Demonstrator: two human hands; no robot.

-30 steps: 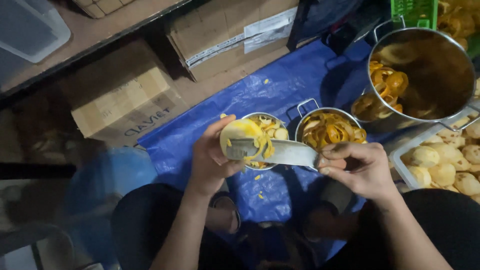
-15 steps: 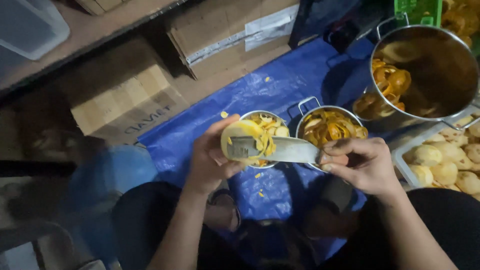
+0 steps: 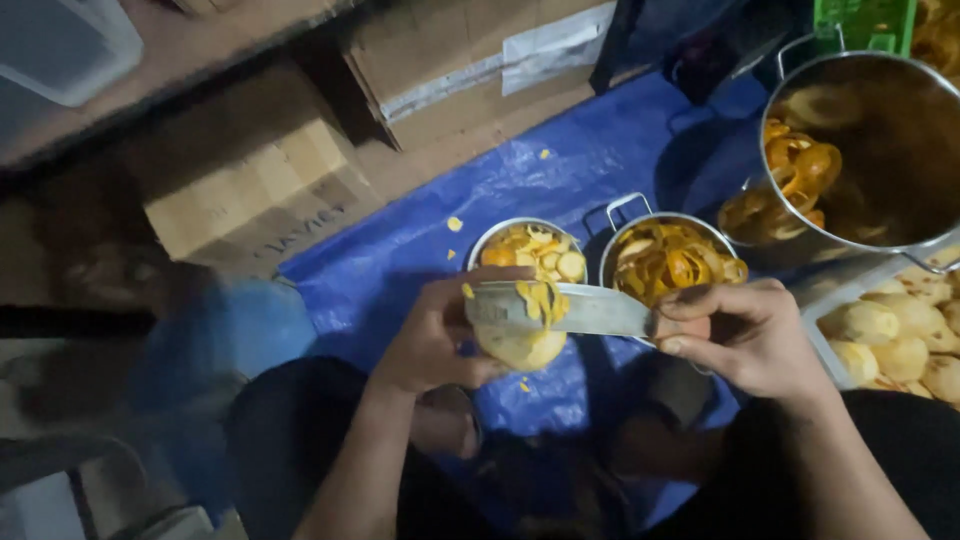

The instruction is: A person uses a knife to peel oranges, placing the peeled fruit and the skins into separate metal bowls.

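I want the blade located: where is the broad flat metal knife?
In the head view, centre, the broad metal knife lies across the pale yellow fruit, gripped by the right hand.

The big pot [image 3: 880,150] runs off the right edge. The knife handle hides inside the right hand [image 3: 745,335]. The tray of peeled fruit [image 3: 900,340] is cropped too.

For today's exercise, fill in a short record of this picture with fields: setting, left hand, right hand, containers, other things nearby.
setting: blue tarp on the floor, seen from above
left hand: left hand holds a pale round fruit
right hand: right hand holds a broad knife across the fruit
containers: two small metal pots with peel; large pot; tray of peeled fruit
other: cardboard boxes
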